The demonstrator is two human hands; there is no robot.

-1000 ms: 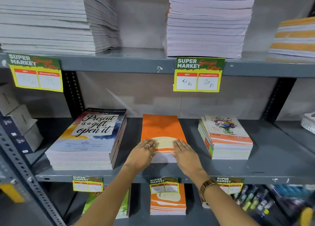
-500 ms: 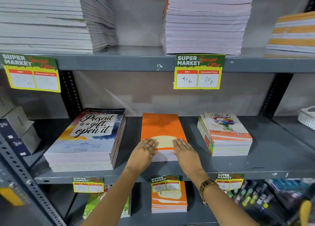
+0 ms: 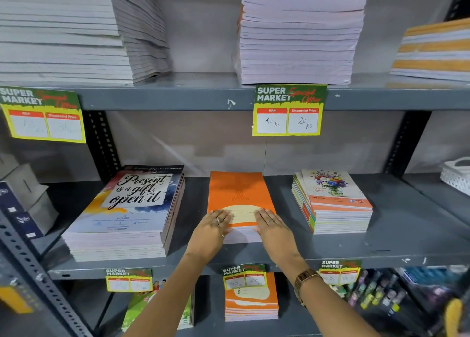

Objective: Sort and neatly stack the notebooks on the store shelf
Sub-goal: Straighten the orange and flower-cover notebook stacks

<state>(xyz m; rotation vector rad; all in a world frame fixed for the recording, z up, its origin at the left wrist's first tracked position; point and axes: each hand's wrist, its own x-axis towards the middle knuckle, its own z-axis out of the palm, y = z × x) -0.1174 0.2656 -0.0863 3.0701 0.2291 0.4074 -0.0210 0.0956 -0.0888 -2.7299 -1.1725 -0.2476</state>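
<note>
A: Position of the orange notebook stack (image 3: pixel 239 196)?

B: Centred on the middle shelf (image 3: pixel 407 235), between the "Present is a gift, open it" stack (image 3: pixel 122 222) on the left and the floral-cover stack (image 3: pixel 333 204) on the right — apart from both.

A: Left hand (image 3: pixel 212 228)?

B: Laid flat, palm down, fingers together, pressed against the near left corner of the orange stack. Not clamped on anything. Ring visible on one finger.

A: Right hand (image 3: pixel 273 226)?

B: Mirrored — flat, fingers extended and together, resting on the near right corner of the same stack. Ring on one finger, watch (image 3: pixel 305 279) on the wrist.

A: Upper shelf contents?

B: Three stacks with page edges facing out: a large pale stack (image 3: pixel 76 31) at left, a lilac stack (image 3: pixel 297 39) at centre, an orange-striped stack (image 3: pixel 435 49) at right. Price tag (image 3: pixel 288 110) below the centre stack marked 40 Rs and 20 Rs.

A: Lower shelf?

B: Second orange stack (image 3: pixel 250 301) directly beneath, partly behind a price tag.
</note>
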